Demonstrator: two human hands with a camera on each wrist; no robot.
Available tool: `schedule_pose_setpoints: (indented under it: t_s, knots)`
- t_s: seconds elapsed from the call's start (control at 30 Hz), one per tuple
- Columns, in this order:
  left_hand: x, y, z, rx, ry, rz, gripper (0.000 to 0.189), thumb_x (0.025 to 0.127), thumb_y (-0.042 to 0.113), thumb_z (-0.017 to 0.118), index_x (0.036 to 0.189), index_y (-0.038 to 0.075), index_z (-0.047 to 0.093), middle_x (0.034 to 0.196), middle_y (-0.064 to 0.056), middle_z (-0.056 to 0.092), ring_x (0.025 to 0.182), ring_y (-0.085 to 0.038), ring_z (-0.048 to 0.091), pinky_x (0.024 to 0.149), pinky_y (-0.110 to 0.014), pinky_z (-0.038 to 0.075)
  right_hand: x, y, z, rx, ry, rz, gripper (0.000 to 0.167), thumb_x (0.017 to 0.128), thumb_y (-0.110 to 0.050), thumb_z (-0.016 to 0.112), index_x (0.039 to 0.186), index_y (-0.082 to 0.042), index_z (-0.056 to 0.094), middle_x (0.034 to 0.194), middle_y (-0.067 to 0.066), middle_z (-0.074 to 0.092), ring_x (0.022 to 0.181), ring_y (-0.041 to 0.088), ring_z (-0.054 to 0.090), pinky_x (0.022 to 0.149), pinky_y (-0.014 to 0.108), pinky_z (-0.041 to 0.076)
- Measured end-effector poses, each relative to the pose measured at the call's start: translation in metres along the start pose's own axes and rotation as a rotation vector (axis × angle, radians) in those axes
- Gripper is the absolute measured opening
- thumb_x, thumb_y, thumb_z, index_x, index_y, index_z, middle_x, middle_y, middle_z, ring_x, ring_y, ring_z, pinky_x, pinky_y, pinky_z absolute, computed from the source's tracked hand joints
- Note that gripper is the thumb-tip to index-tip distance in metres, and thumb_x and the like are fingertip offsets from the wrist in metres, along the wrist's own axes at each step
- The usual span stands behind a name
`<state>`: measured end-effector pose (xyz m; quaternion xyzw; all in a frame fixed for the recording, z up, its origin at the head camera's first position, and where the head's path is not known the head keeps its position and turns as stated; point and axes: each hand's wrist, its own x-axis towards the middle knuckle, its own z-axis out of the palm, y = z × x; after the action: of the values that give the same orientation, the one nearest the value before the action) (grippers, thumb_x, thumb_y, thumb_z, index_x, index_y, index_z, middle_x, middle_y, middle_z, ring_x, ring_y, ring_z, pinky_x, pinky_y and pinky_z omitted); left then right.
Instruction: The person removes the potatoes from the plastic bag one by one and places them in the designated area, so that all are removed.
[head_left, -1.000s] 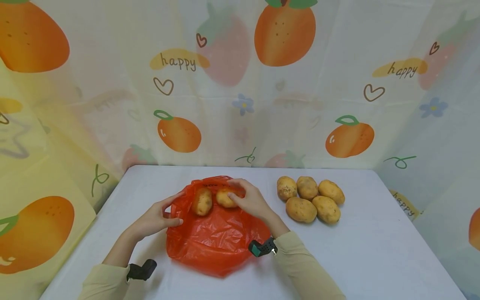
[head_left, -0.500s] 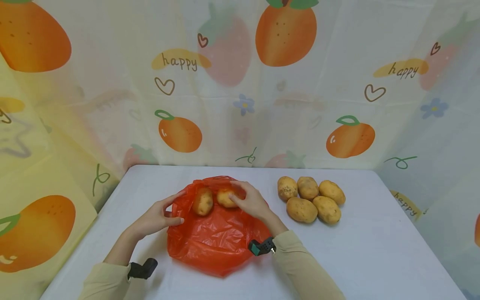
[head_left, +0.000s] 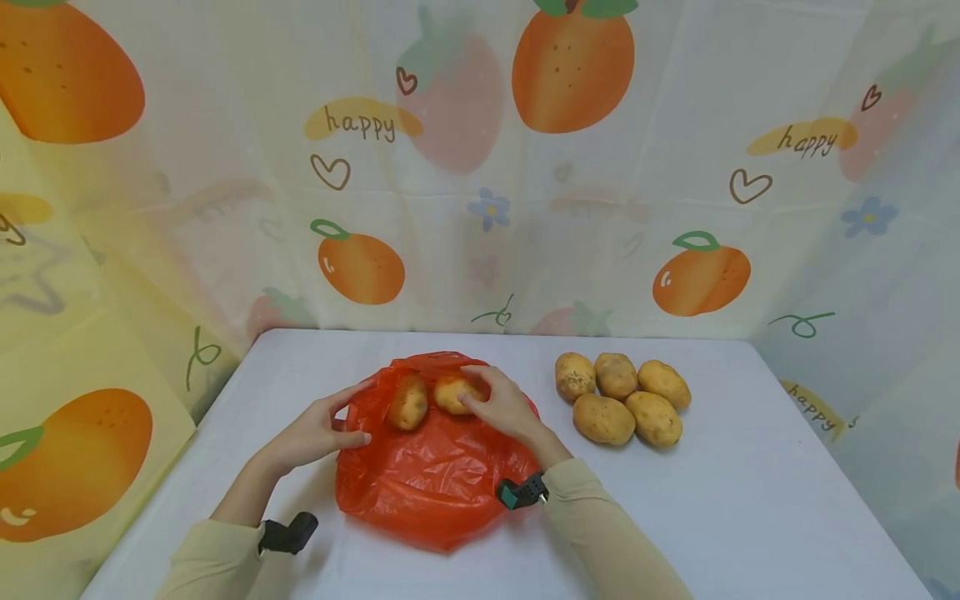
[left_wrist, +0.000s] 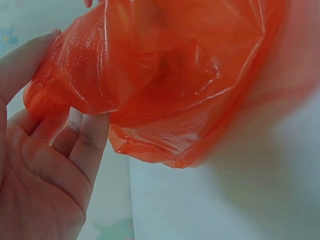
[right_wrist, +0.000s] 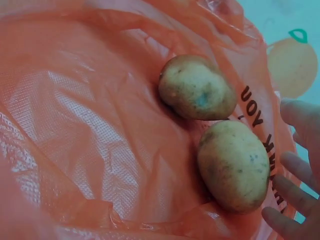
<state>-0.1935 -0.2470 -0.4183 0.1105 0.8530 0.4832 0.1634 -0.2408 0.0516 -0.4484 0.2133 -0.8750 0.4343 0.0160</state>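
Observation:
A red plastic bag (head_left: 435, 483) stands with its mouth toward me in the head view. Two potatoes lie inside it, a left one (head_left: 408, 402) and a right one (head_left: 453, 394). My left hand (head_left: 307, 433) holds the bag's left edge, with the film between thumb and fingers (left_wrist: 90, 145) in the left wrist view. My right hand (head_left: 506, 408) is at the bag's far right rim, its thumb in front of the right potato. In the right wrist view its fingers (right_wrist: 297, 192) lie spread beside that potato (right_wrist: 234, 167), near the bag's printed letters.
Several loose potatoes (head_left: 602, 418) sit grouped on the white table (head_left: 750, 500) to the right of the bag. A printed curtain (head_left: 465, 250) hangs behind the table's far edge, and another stretch of curtain (head_left: 82, 333) runs along the left side.

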Motion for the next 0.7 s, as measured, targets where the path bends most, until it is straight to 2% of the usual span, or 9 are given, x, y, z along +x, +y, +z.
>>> schedule_pose_setpoints:
  t_s: [0.2,0.47,0.7]
  knots:
    - [0.0003,0.0022,0.0007,0.017,0.006,0.011,0.075,0.080,0.021,0.071,0.143,0.029,0.031,0.132,-0.009,0.048,0.089,-0.025,0.055,0.071,-0.032,0.053,0.0035,0.0024,0.0051,-0.029,0.003,0.039,0.047,0.085,-0.026,0.065,0.127,-0.009,0.052,0.125,0.008,0.054,0.115,0.023,0.049,0.101,0.039,0.039]
    - [0.0008,0.0021,0.0024,0.022,-0.003,0.019,0.075,0.080,0.020,0.071,0.144,0.024,0.031,0.133,-0.011,0.046,0.091,-0.024,0.054,0.073,-0.031,0.053,0.0018,0.0031,0.0066,-0.005,0.016,0.041,0.044,0.084,-0.023,0.066,0.123,-0.006,0.054,0.123,0.009,0.053,0.114,0.024,0.048,0.101,0.039,0.039]
    - [-0.0011,0.0042,0.0026,0.019,-0.006,0.032,0.076,0.080,0.019,0.070,0.144,0.021,0.031,0.135,-0.013,0.045,0.096,-0.026,0.052,0.073,-0.031,0.052,-0.0009,0.0054,0.0084,-0.036,0.002,0.036,0.045,0.085,-0.024,0.065,0.124,-0.005,0.053,0.123,0.010,0.054,0.116,0.025,0.048,0.101,0.040,0.038]
